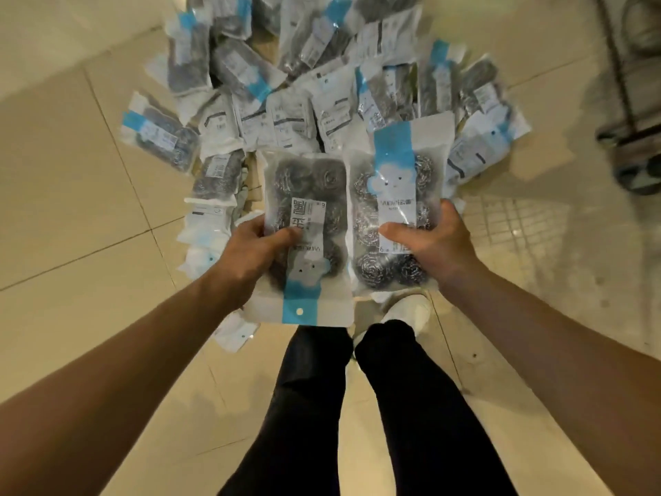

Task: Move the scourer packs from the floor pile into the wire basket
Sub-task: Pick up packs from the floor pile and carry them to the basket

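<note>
Two clear scourer packs with blue-and-white headers are held up over the floor, side by side. My left hand (pixel 255 252) grips the left scourer pack (pixel 307 195), whose blue header points toward me. My right hand (pixel 434 245) grips the right scourer pack (pixel 397 173), whose blue header points away. Beyond them the floor pile of scourer packs (pixel 297 84) spreads across the beige tiles, several packs overlapping. No wire basket can be made out with certainty; only a dark wire frame on wheels (pixel 629 112) shows at the far right edge.
My legs in dark trousers (pixel 357 406) and a white shoe (pixel 407 313) stand just below the held packs. A few packs lie by my left foot (pixel 236 331). Bare tiled floor (pixel 71 209) stretches to the left and to the right.
</note>
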